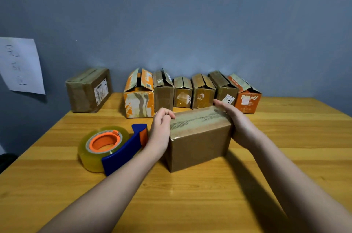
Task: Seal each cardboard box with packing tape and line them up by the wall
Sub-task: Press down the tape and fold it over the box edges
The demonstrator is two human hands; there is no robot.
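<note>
A brown box [198,137] sits on the wooden table [190,194], in the middle. A strip of shiny tape runs along its closed top. All the other places here are told from this box.

The left hand [162,129] is on the left end of the box. Its fingers are curled over the top edge there, and the thumb side lies against the box's end. The right hand [236,122] lies flat against the right end of the box. Its fingers are straight and reach along the far top corner. So the box sits between the two hands.

Just left of the box, past the left hand, lies a tape roll holder [114,149]. It is blue, with an orange ring in the middle and a fat roll of clear tape around it. It lies on its side on the table, and no hand touches it.

Behind the box, by the blue wall [190,23], six small boxes stand side by side in a row [190,93]. Their top flaps stick up and are not flat. The ones at each end of the row are orange.

Further left of that row, one more brown box [88,90] stands alone by the wall with its top shut and taped.

A sheet of paper [22,65] with writing hangs on the wall, far to the left.
</note>
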